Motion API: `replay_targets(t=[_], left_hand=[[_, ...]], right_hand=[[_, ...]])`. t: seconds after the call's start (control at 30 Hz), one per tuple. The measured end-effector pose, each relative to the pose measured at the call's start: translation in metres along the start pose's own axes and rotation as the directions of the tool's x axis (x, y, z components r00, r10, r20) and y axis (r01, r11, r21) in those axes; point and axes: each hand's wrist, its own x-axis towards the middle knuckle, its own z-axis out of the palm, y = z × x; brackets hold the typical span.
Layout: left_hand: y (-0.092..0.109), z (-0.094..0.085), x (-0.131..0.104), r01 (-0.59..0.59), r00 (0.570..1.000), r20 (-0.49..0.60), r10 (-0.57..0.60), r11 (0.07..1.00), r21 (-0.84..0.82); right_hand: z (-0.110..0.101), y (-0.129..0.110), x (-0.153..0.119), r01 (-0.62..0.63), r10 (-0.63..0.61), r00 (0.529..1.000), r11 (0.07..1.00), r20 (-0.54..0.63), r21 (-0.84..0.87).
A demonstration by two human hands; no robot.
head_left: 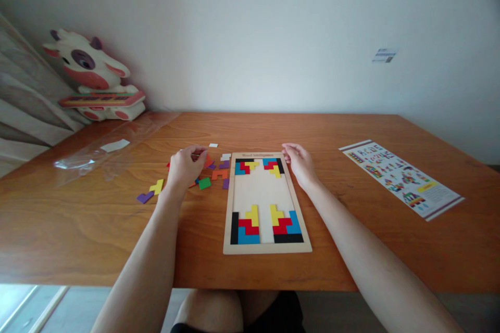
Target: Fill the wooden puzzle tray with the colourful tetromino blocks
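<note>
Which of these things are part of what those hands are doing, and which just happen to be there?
Part of the work, it seems:
wooden puzzle tray
coloured pieces inside it
loose pieces near the left hand
printed leaflet, probably

Just lying about:
cow toy keyboard
clear plastic packaging
white slips

1 head-worn view looks forward and down over the tabletop (328, 265).

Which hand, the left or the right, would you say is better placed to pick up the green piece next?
Probably the left: the left hand is near the green piece, beside other loose pieces, while the right hand is across the board.
</note>
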Motion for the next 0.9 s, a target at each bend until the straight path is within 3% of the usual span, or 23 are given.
replay_targets(t=[0.1,0.3,0.47,0.53,0.63,0.7,0.9], left_hand=[[0.001,-0.002,-0.001,0.031,1.0,-0.004,-0.031,0.999,0.037],[-0.004,-0.009,-0.004,0.145,0.989,-0.059,-0.132,0.893,0.426],[-0.012,-0.003,-0.001,-0.082,0.996,0.013,0.085,0.892,0.444],[-0.013,0.001,0.0,-0.249,0.968,0.074,0.238,0.894,0.372],[-0.011,0.005,-0.001,-0.449,0.892,0.196,0.408,0.852,0.27],[-0.01,0.005,-0.002,-0.47,0.877,0.235,0.419,0.848,0.245],[-0.008,0.002,-0.004,-0.388,0.913,0.234,0.334,0.889,0.243]], right_hand=[[0.0,0.001,0.001,0.007,-0.007,1.0,1.0,-0.001,-0.015],[-0.001,0.004,0.002,0.008,-0.008,1.0,1.0,0.002,-0.013],[-0.001,0.002,0.001,0.019,-0.019,1.0,1.0,0.006,-0.019],[0.0,0.001,0.0,0.018,-0.018,1.0,0.999,0.003,-0.028],[0.0,0.0,-0.001,0.015,-0.015,1.0,0.999,-0.001,-0.044],[0.0,-0.001,-0.001,0.014,-0.014,1.0,0.999,-0.001,-0.047],[0.0,-0.002,-0.002,0.01,-0.01,1.0,0.999,0.006,-0.044]])
